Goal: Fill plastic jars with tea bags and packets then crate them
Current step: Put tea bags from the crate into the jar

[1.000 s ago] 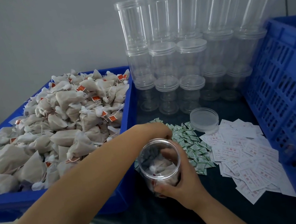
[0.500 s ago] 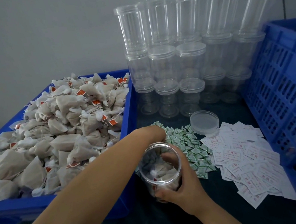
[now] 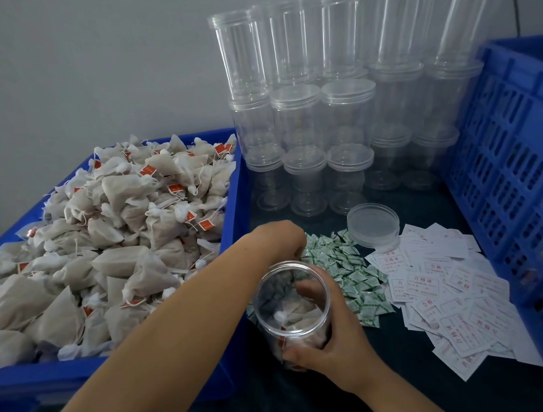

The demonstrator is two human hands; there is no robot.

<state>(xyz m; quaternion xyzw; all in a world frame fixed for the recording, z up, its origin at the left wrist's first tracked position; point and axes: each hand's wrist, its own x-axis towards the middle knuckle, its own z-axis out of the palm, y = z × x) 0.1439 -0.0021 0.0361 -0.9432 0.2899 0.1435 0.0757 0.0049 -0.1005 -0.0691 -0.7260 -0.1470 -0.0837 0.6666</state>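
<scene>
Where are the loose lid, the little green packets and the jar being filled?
Loose lid (image 3: 373, 224), head view: middle of its flat inside.
Green packets (image 3: 343, 262), head view: middle of the pile.
Jar being filled (image 3: 274, 286), head view: upper clear wall, left side.

The blue bin (image 3: 233, 190) heaped with tea bags (image 3: 121, 232) walls the left; the slatted crate (image 3: 514, 173) walls the right. Stacked empty jars (image 3: 320, 113) block the back. Between them, green packets (image 3: 343, 265), white slips (image 3: 447, 290) and a loose lid (image 3: 373, 225) cover the desk (image 3: 391, 394), bare only along its near edge.

Left hand (image 3: 279, 239) reaching (right hand (image 3: 329, 340) curled)
</scene>
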